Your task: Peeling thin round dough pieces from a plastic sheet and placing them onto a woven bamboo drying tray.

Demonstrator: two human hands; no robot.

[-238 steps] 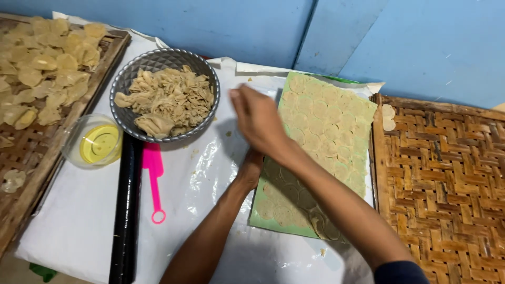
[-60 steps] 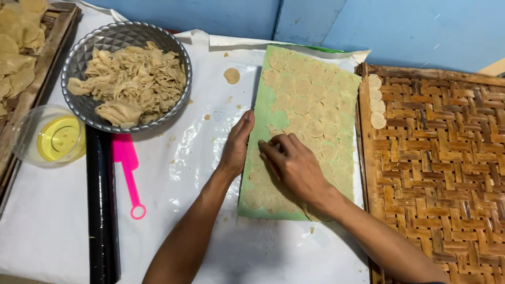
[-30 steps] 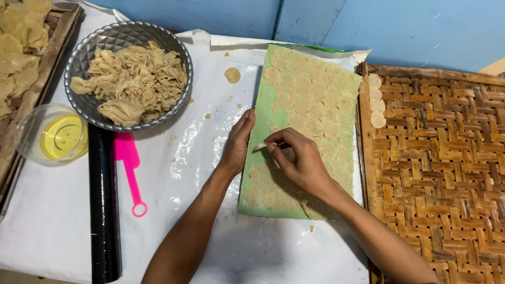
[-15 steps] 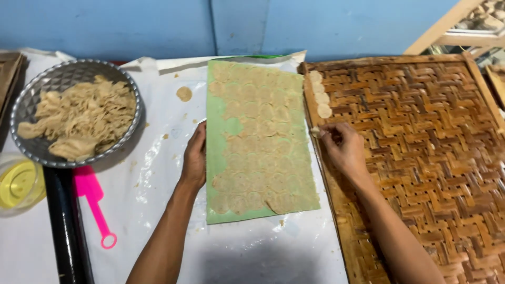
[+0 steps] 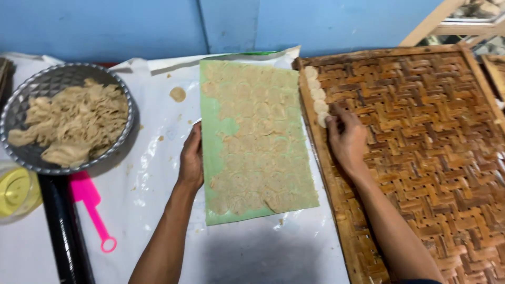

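A green sheet (image 5: 213,137) lies flat on the white plastic, covered with a thin layer of pale dough cut into rounds (image 5: 263,137). My left hand (image 5: 191,158) rests flat against the sheet's left edge, fingers together, holding nothing. My right hand (image 5: 344,135) is on the woven bamboo tray (image 5: 431,137) at the right, fingertips touching a dough round at the bottom of a short column of rounds (image 5: 317,97) along the tray's left rim.
A metal colander (image 5: 31,97) of dough scraps stands at the left. Below it are a black rolling pin (image 5: 63,231), a pink plastic tool (image 5: 94,210) and a clear cup with a yellow lid (image 5: 16,189). One loose round (image 5: 178,94) lies on the plastic.
My right hand picked a round off the sheet and carried it right to the bamboo tray, setting it below the column. The view panned right. My left hand stayed at the sheet's edge.
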